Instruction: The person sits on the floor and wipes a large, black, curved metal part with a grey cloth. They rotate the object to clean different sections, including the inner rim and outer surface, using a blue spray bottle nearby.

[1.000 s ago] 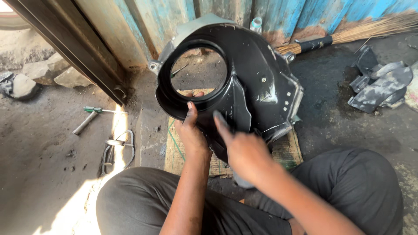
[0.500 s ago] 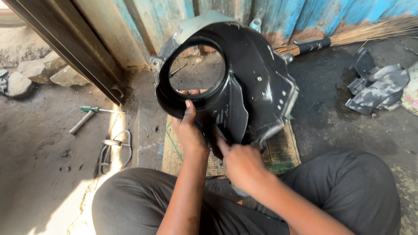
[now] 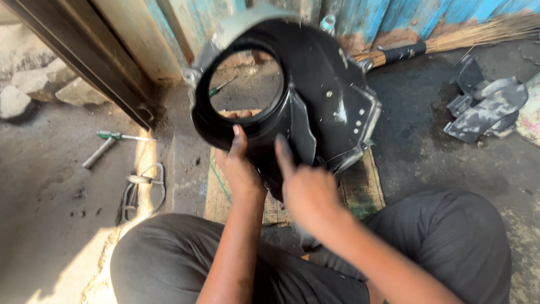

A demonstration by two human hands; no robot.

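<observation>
Thing: black plastic blower housing [image 3: 315, 95], glossy, with a large round opening at its left.
Pose: held up on edge, opening tilted toward the camera.
Surface: small screw holes and pale scuffs.
Place: above a woven mat.

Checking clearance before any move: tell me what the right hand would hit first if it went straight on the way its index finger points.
The right hand points up and away, its fingertip already at the black plastic housing. It would likely meet that housing's ribbed face first; depth is hard to judge.

left hand's fingers [image 3: 243, 114] mostly hidden inside the black housing [image 3: 320, 95], broom [image 3: 450, 39] cut off at the edge
</observation>
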